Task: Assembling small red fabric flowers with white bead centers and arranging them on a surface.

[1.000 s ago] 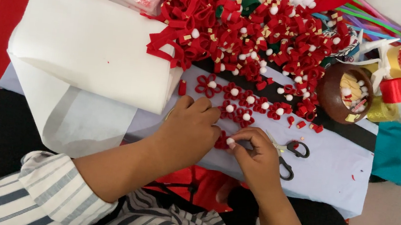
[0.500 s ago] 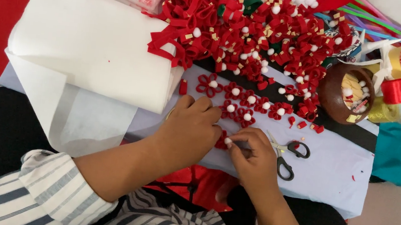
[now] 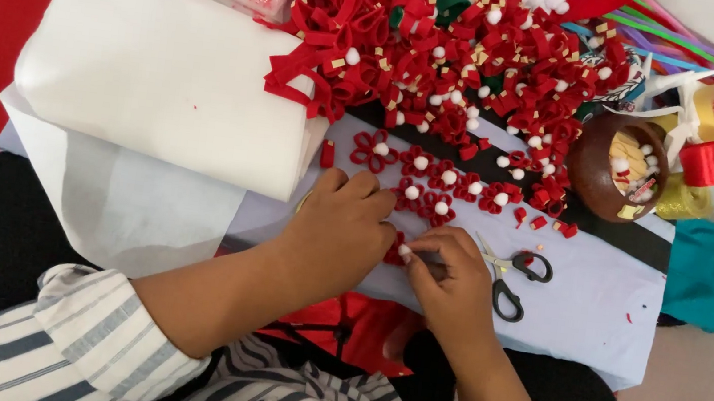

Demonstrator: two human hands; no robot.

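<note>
My left hand [image 3: 340,230] rests on the pale blue tabletop [image 3: 595,308], fingers curled onto a small red felt flower [image 3: 393,251] at its fingertips. My right hand [image 3: 447,278] meets it from the right, thumb and fingers pinching a white pompom [image 3: 405,251] against that flower. Just beyond the hands lie several finished red flowers with white pompom centres [image 3: 430,186] in rows.
A big heap of red felt loops [image 3: 446,49] fills the far side. A folded white fabric stack [image 3: 157,70] lies at left. Black-handled scissors [image 3: 510,276] lie right of my right hand. A brown bowl [image 3: 590,160] and ribbon spools [image 3: 702,159] stand at far right.
My right hand shifted slightly down and left, keeping the pompom against the flower. The white fabric's lower flap has flattened out. The left hand has barely moved.
</note>
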